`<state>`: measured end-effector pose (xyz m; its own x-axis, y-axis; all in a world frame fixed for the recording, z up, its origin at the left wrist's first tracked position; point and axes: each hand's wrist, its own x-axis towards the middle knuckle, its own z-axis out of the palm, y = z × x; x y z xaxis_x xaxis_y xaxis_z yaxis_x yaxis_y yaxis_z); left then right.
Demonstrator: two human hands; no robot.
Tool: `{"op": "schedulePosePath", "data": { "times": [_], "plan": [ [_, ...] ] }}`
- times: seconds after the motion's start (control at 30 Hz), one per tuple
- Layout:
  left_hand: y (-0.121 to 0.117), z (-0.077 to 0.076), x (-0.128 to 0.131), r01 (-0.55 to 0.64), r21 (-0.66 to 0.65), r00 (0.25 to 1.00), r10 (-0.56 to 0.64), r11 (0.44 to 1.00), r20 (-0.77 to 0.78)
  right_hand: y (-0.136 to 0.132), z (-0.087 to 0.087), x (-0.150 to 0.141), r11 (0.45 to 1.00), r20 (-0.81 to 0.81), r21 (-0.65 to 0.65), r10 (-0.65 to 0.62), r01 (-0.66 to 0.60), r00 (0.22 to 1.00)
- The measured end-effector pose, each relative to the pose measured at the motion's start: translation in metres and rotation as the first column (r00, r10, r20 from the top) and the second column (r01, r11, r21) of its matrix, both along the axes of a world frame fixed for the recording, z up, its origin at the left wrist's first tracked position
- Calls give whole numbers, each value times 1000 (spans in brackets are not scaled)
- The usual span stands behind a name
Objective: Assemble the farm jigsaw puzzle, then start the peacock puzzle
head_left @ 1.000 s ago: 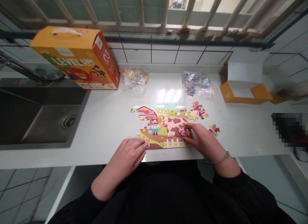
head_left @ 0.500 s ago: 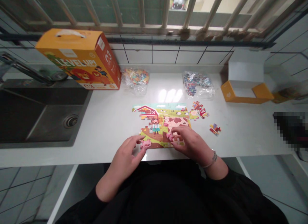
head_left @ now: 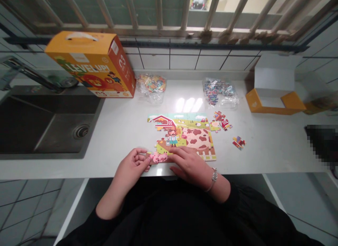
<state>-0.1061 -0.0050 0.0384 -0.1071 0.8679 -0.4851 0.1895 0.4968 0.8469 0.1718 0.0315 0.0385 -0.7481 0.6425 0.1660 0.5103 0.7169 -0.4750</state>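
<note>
Thumb and fingers of the bare left hand (head_left: 132, 165) close in a narrow pinch on a small pink-and-brown cardboard jigsaw piece (head_left: 152, 158), held at the lower left corner of a bright rectangular farm-scene jigsaw puzzle (head_left: 198, 137). The bare right hand (head_left: 189, 165) lies palm down across the puzzle's near edge, fingers extended to the left and thumb set apart from them; whether a piece sits under its fingertips, I cannot tell. A silver-coloured chain bracelet (head_left: 214, 174) circles the right wrist.

The puzzle lies flat on a glossy white countertop (head_left: 118, 133), between the hands and the wall. It shows a red barn, a figure in a turquoise apron, a large brown-spotted cow and a white fence, with a ragged gap along its left side below the barn roof. Just beside its right edge is a loose cluster of multicoloured jigsaw pieces (head_left: 221, 120); nearer the person, apart from that cluster, lies a smaller red, yellow and blue group of pieces (head_left: 239, 142).

Behind the puzzle, a clear plastic bag of orange-toned pieces (head_left: 152, 84) sits next to a tall orange cardboard box with a white handle (head_left: 89, 71). To the right, a clear plastic bag of blue-toned pieces (head_left: 220, 92) rests near an open orange box with a white interior (head_left: 274, 105). A dark metal sink (head_left: 60, 133) occupies the left.
</note>
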Motion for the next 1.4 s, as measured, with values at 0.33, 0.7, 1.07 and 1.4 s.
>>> {"op": "schedulePosePath", "data": {
  "times": [0.33, 0.7, 1.07, 1.4],
  "plan": [
    [1, 5, 0, 83, 6, 949, -77, 997, -306, -8, -14, -24, 998, 50, -5, 70, -70, 996],
    [4, 13, -3, 139, 21, 878, -113, 990, -464, -13, -22, -35, 991, 5, 88, 102, -102, 995],
    [-2, -5, -8, 227, 150, 809, -101, 962, -579, -21, -21, -41, 973, 79, 201, 96, -110, 992],
    [-5, -6, -15, 373, 275, 807, -163, 886, -567, -26, -19, -41, 970, 79, 223, 84, -100, 993]
  ]
}}
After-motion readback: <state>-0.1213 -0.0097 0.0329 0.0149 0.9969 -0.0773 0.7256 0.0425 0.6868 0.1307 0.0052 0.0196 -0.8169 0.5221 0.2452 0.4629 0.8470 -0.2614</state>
